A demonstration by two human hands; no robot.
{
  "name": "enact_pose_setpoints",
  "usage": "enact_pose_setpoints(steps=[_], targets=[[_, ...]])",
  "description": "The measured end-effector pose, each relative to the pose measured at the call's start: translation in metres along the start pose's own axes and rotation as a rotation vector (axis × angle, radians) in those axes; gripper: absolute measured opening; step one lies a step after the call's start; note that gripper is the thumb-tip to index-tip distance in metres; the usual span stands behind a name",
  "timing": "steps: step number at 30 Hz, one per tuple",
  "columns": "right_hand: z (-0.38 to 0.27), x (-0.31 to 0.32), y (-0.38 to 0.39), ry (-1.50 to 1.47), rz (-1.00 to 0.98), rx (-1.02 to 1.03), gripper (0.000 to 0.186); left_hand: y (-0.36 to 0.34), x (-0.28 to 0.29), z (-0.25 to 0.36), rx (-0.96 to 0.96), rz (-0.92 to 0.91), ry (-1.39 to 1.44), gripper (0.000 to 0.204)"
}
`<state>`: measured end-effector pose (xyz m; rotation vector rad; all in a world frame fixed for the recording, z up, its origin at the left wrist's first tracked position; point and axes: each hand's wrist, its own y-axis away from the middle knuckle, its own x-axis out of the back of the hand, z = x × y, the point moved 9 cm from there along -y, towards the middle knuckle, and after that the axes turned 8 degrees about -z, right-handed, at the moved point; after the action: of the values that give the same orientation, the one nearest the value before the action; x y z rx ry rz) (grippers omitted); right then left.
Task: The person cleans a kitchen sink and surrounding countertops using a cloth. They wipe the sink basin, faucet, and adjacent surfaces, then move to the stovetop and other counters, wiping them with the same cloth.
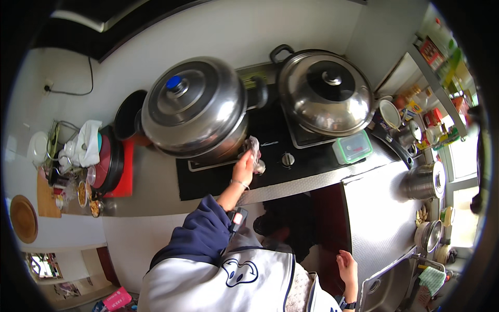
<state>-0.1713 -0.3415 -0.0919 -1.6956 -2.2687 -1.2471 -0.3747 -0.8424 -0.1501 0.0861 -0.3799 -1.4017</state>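
My left hand (242,170) is closed around a crumpled greyish-pink cloth (254,148) and reaches over the black glass stove (270,132). The cloth lies close to the lower side of a large steel steamer pot (195,106), whose domed lid has a blue-topped knob. To the right of the cloth is a stove knob (287,159). My right hand (346,268) hangs low near the counter edge and holds nothing; its fingers are loosely bent and apart.
A lidded steel wok (325,91) stands on the right burner, a green-rimmed clear container (353,147) before it. A dark pan (130,114) and a red board (125,169) are at the left. At the right are a steel pot (423,180) and a sink (387,286).
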Motion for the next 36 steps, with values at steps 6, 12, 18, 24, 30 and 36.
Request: enact_pose_setpoints(steps=[6, 12, 18, 24, 30, 36], targets=[[0.051, 0.02, 0.0, -0.09, 0.028, -0.044, 0.025, -0.078, -0.066, 0.036, 0.157, 0.014, -0.926, 0.07], [0.084, 0.029, 0.006, -0.149, 0.028, -0.072, 0.025, -0.141, -0.043, 0.03, 0.308, 0.065, -1.202, 0.068], [0.121, 0.043, 0.038, -0.284, 0.143, -0.159, 0.021, -0.221, -0.024, 0.044, 0.301, 0.093, -1.218, 0.06], [0.095, 0.043, 0.019, -0.219, 0.086, -0.076, 0.023, -0.11, -0.072, 0.048, -0.077, -0.232, -1.546, 0.054], [0.056, 0.046, -0.006, -0.338, 0.032, -0.029, 0.025, 0.032, -0.124, 0.049, -0.343, -0.322, -1.698, 0.043], [0.042, 0.052, -0.011, -0.258, 0.071, 0.005, 0.025, -0.013, -0.072, 0.076, -0.46, -0.143, -1.32, 0.014]])
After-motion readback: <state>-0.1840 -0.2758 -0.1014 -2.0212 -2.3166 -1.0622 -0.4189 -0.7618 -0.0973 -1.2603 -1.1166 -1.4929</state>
